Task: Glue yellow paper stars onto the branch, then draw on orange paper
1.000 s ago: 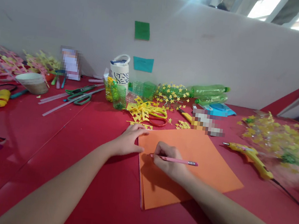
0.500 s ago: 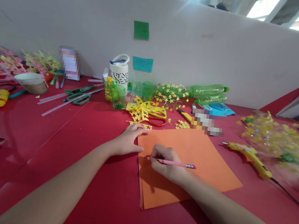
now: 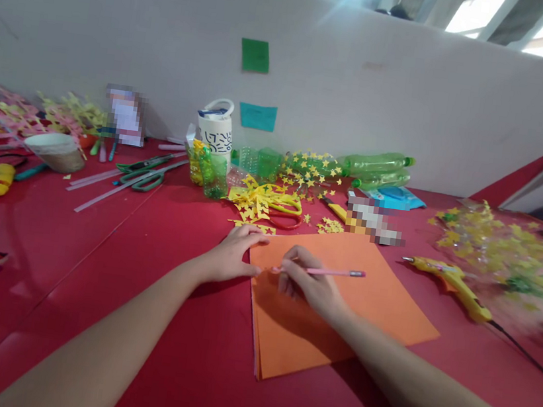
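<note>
Your right hand (image 3: 308,282) is closed round a pink pencil (image 3: 327,271), tip down at the paper's (image 3: 363,302) left edge, placed for marking. Your left hand (image 3: 235,252) lies flat, fingers spread, pinning the paper's far left corner so it cannot shift. The orange paper sits mid-table (image 3: 94,260), toward the near edge. A glue gun (image 3: 451,284) lies to its right. No legible writing; labels are blurred.

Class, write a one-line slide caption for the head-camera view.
Right hand holds a pink pencil on orange paper; left hand rests on its edge, on a red table.
</note>
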{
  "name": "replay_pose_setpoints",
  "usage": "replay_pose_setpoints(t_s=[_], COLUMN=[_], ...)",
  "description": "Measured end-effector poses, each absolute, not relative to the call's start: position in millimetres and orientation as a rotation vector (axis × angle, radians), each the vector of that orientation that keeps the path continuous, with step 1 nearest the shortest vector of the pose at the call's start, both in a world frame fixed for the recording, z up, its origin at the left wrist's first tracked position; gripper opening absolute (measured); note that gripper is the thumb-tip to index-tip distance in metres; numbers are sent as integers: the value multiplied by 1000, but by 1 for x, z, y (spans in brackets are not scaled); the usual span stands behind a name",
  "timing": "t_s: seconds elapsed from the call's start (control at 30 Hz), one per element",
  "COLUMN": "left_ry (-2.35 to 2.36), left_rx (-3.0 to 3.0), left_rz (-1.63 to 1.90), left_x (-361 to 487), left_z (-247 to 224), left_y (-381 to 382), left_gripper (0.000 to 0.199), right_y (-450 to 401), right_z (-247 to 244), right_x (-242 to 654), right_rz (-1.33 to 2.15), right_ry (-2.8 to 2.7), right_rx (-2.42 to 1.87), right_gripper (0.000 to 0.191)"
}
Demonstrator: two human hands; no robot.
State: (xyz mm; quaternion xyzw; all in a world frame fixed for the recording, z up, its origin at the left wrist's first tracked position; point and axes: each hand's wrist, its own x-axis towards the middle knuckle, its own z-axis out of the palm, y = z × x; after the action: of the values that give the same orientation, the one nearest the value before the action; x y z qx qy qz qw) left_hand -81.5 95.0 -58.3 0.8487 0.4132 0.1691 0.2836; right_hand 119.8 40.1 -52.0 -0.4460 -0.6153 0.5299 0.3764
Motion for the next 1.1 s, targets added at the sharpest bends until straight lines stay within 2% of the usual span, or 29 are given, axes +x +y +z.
replay_pose_setpoints(t_s=[0.07, 0.2, 0.27, 0.43, 0.57, 0.8, 1.1], left_ry=[1108, 1110, 1127, 1149, 1138, 1124, 1119], left_rx=[2276, 2282, 2275, 2261, 2267, 2303, 2317], left_rz=[429, 413, 409, 377, 348, 294, 269], left_x=[-82, -81, -81, -80, -82, -83, -82], left_z=[-58, -57, -56, -54, -54, -52, -50], left_y=[95, 95, 95, 93, 93, 90, 90], left_gripper=[56, 52, 53, 55, 69, 81, 84], right_y=[43, 40, 35, 25, 23, 23, 22], right_z=[-43, -21, -19, -45, -61, -62, -58], right_x=[124, 129, 130, 126, 125, 126, 126], right_rz=[1418, 1500, 1489, 1410, 1365, 1247, 1243], right_ry=[-1474, -1552, -1682, -1736, -1743, -1865, -1914], right_rx=[-1148, -1197, -1209, -1196, -1166, -1110, -1124], right_gripper=[14, 3, 9, 9, 7, 8, 8])
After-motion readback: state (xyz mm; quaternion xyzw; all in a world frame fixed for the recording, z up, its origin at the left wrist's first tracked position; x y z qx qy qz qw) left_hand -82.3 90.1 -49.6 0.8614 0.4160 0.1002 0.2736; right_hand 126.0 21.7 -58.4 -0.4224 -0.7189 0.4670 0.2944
